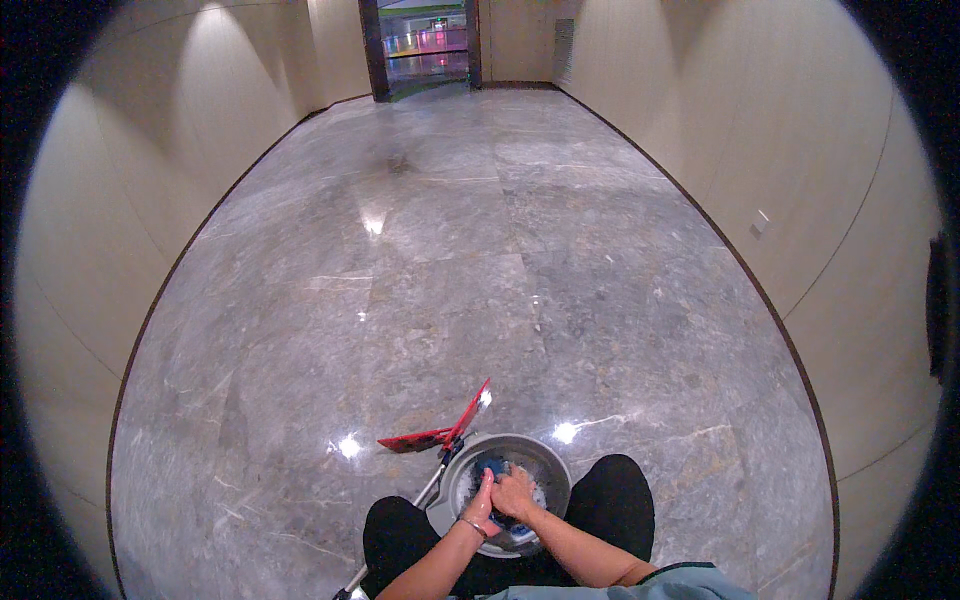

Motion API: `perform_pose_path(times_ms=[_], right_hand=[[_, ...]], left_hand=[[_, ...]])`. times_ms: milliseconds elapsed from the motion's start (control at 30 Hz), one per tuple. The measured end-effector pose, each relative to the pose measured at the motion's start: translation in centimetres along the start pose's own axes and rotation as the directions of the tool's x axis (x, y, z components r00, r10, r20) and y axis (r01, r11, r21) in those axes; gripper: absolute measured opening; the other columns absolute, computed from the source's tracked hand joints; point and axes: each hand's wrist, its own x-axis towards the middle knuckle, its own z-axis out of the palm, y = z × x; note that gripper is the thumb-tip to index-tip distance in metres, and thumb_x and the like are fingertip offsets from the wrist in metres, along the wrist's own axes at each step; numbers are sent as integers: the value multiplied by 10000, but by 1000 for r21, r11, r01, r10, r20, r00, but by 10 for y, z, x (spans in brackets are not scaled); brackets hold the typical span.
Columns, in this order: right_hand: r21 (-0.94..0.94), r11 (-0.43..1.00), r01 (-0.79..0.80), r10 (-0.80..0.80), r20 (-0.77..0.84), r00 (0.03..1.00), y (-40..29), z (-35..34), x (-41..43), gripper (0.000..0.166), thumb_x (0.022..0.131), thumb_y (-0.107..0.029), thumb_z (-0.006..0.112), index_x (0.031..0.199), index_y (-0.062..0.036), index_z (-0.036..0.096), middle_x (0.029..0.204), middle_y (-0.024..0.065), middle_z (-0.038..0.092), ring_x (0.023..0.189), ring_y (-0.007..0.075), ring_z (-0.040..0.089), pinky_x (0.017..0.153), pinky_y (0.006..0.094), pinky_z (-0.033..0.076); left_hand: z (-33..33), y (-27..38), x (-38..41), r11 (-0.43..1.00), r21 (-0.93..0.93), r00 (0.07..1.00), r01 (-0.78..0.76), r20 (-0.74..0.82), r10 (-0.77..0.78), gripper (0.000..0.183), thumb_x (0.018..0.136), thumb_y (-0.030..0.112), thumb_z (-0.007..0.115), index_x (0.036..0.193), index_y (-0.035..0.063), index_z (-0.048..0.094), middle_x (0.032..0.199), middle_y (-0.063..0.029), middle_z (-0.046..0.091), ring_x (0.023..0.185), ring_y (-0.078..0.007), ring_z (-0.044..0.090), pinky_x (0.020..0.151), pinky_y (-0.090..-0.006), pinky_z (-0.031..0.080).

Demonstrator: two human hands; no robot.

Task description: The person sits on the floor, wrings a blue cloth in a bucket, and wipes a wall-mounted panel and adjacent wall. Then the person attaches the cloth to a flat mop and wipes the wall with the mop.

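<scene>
Between my knees stands a grey plastic bucket [562,466] with foamy water in it. Both hands are down inside its rim, close together. My left hand [482,504], with a bracelet at the wrist, is held upright beside the other, its thumb pointing up. My right hand [514,493] touches it, its fingers bent down towards the suds. Dark blue cloth [491,468] lies in the water around and beyond the hands. How firmly either hand grips the cloth is hidden.
A flat mop frame [420,439], red and folded up in a V, rests against the bucket's left side. Its metal pole [431,484] runs down past my left knee. Polished stone floor [450,300] stretches to a doorway [424,52], with beige walls on both sides.
</scene>
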Motion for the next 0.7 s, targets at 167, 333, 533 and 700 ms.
perform_pose_path(times_ms=[167, 333, 533, 700], right_hand=[[226, 968, 110, -164, 237, 958, 1, -27, 12, 507, 890, -450, 410, 970, -8, 646, 950, 204, 652, 897, 376, 628, 758, 419, 482], [852, 335, -401, 158, 369, 916, 11, -30, 23, 477, 898, -455, 455, 816, -12, 613, 619, 72, 548, 516, 191, 500, 495, 354, 406], [809, 62, -585, 286, 547, 787, 28, -7, 16, 593, 795, -629, 493, 848, -40, 538, 559, 48, 494, 409, 198, 447, 355, 322, 332], [695, -457, -555, -37, 609, 793, -18, -33, -4, 804, 720, -782, 440, 1022, -44, 539, 738, 88, 610, 537, 236, 543, 460, 317, 444]], left_hand=[[-5, 0, 0, 995, 33, 993, -99, -56, 101, 719, 720, 782, 450, 1101, 182, 562, 981, -40, 639, 816, -253, 619, 629, -414, 495], [-5, 12, -14, 974, -224, 993, -18, 111, 44, 258, 828, 279, 572, 953, 55, 550, 718, -49, 550, 678, -207, 534, 561, -339, 422], [28, 3, -33, 887, -462, 946, 3, 289, 147, 326, 806, 303, 553, 951, 13, 517, 679, -32, 474, 635, -193, 452, 582, -321, 373], [41, -20, -47, 878, -474, 943, 72, 320, 95, 322, 789, 320, 540, 920, 29, 496, 667, -26, 452, 617, -194, 448, 616, -321, 371]])
